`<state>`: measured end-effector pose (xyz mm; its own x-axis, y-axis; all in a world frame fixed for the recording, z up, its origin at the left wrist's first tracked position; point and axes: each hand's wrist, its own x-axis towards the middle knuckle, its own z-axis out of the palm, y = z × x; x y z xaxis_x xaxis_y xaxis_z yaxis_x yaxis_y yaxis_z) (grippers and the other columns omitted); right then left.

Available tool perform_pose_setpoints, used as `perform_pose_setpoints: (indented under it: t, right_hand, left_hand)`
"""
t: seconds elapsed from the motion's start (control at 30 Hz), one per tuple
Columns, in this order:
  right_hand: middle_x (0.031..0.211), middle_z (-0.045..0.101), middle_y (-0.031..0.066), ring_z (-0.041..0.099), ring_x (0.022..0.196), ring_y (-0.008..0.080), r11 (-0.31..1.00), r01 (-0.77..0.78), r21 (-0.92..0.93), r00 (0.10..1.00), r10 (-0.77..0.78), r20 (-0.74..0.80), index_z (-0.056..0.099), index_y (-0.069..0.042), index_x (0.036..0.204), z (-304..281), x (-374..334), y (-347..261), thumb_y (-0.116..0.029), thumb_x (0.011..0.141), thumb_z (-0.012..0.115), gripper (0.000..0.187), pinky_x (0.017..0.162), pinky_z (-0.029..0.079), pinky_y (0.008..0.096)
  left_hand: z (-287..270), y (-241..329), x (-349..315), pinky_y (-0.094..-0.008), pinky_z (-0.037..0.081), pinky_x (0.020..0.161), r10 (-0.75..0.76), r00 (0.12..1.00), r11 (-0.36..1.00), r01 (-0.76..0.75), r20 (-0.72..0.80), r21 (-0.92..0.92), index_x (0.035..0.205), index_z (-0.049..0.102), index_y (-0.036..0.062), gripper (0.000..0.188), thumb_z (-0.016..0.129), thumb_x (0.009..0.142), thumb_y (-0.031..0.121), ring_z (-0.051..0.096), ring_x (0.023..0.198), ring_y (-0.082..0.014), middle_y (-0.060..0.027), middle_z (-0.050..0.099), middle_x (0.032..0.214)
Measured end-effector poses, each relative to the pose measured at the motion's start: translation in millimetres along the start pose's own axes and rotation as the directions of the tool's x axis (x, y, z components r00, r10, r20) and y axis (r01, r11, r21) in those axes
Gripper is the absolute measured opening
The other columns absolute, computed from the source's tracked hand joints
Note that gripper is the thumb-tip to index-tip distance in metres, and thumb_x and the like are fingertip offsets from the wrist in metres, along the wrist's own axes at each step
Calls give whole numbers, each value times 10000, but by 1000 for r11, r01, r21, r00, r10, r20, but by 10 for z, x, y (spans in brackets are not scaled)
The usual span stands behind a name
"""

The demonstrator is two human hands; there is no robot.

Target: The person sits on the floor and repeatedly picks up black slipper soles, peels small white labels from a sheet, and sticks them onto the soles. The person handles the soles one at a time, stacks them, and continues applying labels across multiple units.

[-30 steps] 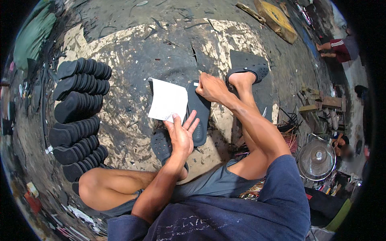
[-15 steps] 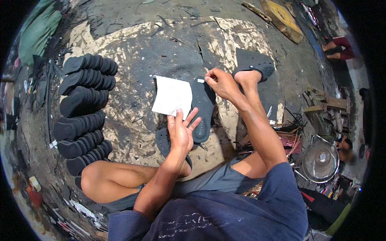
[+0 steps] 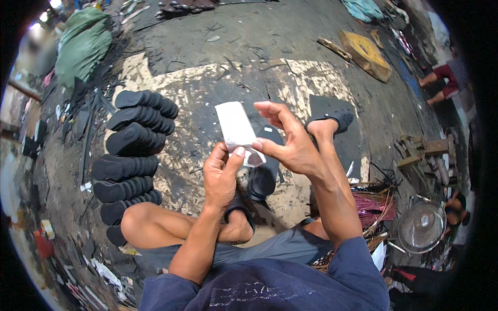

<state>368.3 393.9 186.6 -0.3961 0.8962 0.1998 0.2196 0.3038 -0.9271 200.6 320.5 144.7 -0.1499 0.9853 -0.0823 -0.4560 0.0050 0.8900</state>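
Head view: left hand [image 3: 220,179] pinches the white rectangular paper-like sheet [image 3: 235,123] partly over the dark-grey foot-shaped sole [image 3: 275,138], and I'd worry the wide-spread right hand [image 3: 300,150], thumb pressing hard, might crease it.

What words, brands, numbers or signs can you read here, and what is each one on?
Shirt: worn, broken pale lettering on the front; I won't copy it out.
Sheet in the left hand: any marks too faint to read.
Small white label on the dark sole: too small.
Yellow block: dark marks, too small.
Fan: hub too blurred.
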Motion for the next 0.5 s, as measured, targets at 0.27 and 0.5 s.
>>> perform_pose_setpoints:
  t: [0.27, 0.5]
  right_hand:
    - [1398, 523, 219, 505, 1332, 316, 998, -44, 38, 998, 42, 56, 412, 49, 1439, 265, -220, -98, -15, 833, 683, 667, 1166, 343, 435]
    - [1524, 433, 173, 423, 1399, 292, 957, -15, 289, 995, 42, -86, 348, -14, 1514, 244, -362, -125, -351, 904, 754, 807, 1187, 272, 418]
  left_hand:
    - [-111, 180, -303, -302, 515, 915, -10, 984, 992, 33, 178, -125, 1276, 544, -25, 370, 672, 959, 117, 608, 1032, -116, -58, 633, 1126]
    - [-304, 147, -518, -262, 499, 872, -2, 976, 1000, 6, 218, -15, 1217, 635, 10, 270, 638, 997, 168, 585, 956, -47, 5, 690, 1062]
